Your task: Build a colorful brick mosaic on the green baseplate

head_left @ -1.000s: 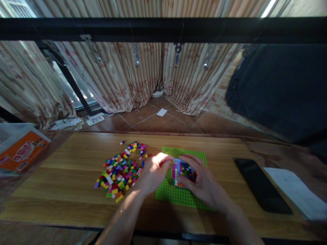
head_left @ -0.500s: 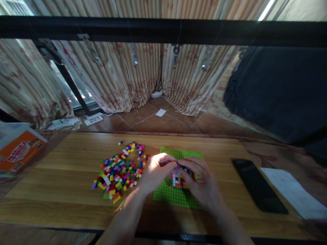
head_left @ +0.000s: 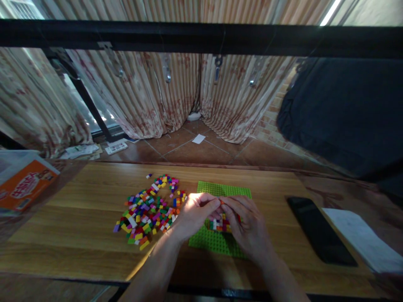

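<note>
A small orange toy brick [head_left: 222, 202] shows between the fingertips of both hands, above the green studded baseplate [head_left: 214, 244]. My left hand [head_left: 195, 213] pinches at its left side with thumb and forefinger. From the right, my right hand [head_left: 248, 224] closes thumb and fingers on the same brick. Below the fingers, a block of many-coloured bricks [head_left: 218, 225] sits on the baseplate; my hands cover much of it. A loose pile of coloured bricks [head_left: 146, 214] lies on the table left of my left hand.
The wooden table [head_left: 78, 235] carries a black phone-like slab [head_left: 319, 230] and white paper [head_left: 365, 239] at the right. At the far left stands a clear box with an orange label [head_left: 27, 184]. A dark bar [head_left: 189, 35] crosses the view before the curtains [head_left: 141, 92].
The fingertips have shifted slightly right, and an orange brick now shows between them. Where a purple piece showed under the fingers before, my hands now cover it. The pile looks the same.
</note>
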`<action>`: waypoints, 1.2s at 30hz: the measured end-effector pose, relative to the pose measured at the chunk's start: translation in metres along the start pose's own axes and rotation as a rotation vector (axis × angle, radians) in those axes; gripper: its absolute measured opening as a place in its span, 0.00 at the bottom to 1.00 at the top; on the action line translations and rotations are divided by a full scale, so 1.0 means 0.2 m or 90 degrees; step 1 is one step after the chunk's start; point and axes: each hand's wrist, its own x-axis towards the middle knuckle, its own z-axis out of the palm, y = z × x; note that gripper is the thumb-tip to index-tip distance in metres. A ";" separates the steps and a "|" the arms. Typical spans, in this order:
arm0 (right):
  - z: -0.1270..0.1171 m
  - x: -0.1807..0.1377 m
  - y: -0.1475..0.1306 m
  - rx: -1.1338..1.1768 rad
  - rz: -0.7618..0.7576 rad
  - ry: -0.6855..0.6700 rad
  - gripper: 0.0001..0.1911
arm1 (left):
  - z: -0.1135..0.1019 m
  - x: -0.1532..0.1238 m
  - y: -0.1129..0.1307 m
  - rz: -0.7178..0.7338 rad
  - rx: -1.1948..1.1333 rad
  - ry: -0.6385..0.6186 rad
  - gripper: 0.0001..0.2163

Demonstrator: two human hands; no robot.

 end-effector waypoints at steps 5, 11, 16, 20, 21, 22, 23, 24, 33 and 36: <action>0.01 0.00 -0.01 0.014 0.013 -0.012 0.11 | 0.00 0.00 0.00 -0.003 -0.009 -0.003 0.14; 0.04 -0.01 -0.03 0.042 0.069 -0.013 0.12 | -0.04 -0.03 0.03 -0.001 -0.003 -0.041 0.16; 0.07 -0.01 -0.04 0.063 0.084 -0.022 0.11 | -0.15 -0.07 0.08 0.010 0.114 -0.014 0.11; 0.09 -0.02 -0.05 0.065 0.105 -0.040 0.11 | -0.32 -0.09 0.09 0.052 0.430 0.150 0.07; 0.10 -0.02 -0.05 0.063 0.105 -0.041 0.11 | -0.36 -0.10 0.09 0.060 0.503 0.189 0.07; 0.10 -0.02 -0.05 0.059 0.102 -0.039 0.11 | -0.40 -0.10 0.09 0.066 0.563 0.215 0.06; 0.10 -0.02 -0.05 0.053 0.098 -0.036 0.11 | -0.43 -0.11 0.09 0.068 0.608 0.225 0.05; 0.11 -0.02 -0.05 0.046 0.092 -0.033 0.11 | -0.45 -0.12 0.09 0.068 0.642 0.227 0.06; 0.12 -0.01 -0.06 0.010 0.054 -0.031 0.10 | -0.51 -0.15 0.09 0.051 0.718 0.166 0.11; 0.11 -0.01 -0.06 0.008 0.061 -0.032 0.11 | -0.51 -0.15 0.10 0.040 0.727 0.172 0.11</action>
